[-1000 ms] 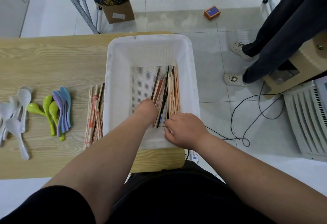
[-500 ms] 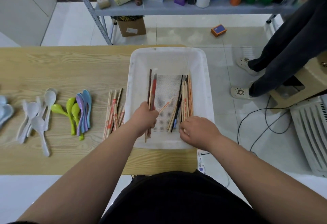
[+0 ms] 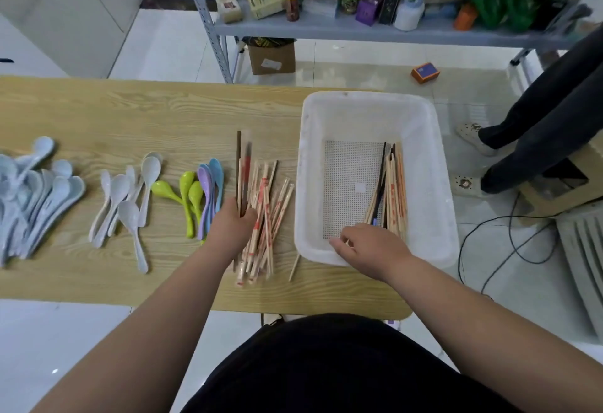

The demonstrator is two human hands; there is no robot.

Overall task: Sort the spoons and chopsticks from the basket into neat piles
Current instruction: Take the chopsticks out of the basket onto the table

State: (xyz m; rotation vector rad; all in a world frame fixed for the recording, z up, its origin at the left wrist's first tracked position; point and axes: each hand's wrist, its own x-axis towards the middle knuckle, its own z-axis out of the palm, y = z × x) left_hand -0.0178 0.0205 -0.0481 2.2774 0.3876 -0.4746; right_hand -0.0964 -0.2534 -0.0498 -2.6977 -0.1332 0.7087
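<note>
Our left hand grips dark wooden chopsticks over the pale chopstick pile; dropped askew, they could scatter it. Whether our right hand, curled inside the white plastic basket, holds anything, we cannot tell.

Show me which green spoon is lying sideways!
The leftmost green spoon: its bowl points left toward the white spoons, while the other two green spoons lie straight, side by side.
</note>
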